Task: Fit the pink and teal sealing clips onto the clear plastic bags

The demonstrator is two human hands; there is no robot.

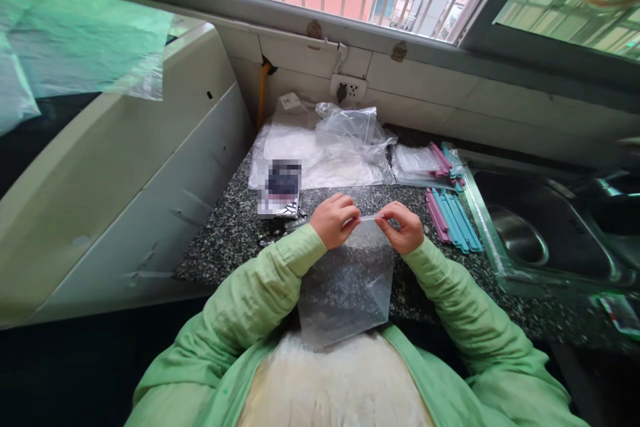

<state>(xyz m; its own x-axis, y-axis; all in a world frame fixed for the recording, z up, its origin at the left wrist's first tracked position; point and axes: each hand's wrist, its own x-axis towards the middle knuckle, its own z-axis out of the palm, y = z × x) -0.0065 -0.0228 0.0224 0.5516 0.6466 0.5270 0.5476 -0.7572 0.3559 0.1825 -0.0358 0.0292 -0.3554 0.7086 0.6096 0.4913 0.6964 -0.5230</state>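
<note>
A clear plastic zip bag (345, 287) hangs in front of me over the speckled granite counter (230, 233). My left hand (334, 219) pinches the left end of its top edge. My right hand (404, 225) pinches the right end of the same edge, fingers closed on the seal strip. The bag looks empty and droops toward my lap. Both sleeves are light green.
Blue and pink sealing clips (453, 217) lie right of my hands, more on a bag stack (425, 163). Loose clear bags (325, 143) sit at the back by a wall socket (347, 89). A steel sink (540, 233) is right, a white appliance (125, 167) left.
</note>
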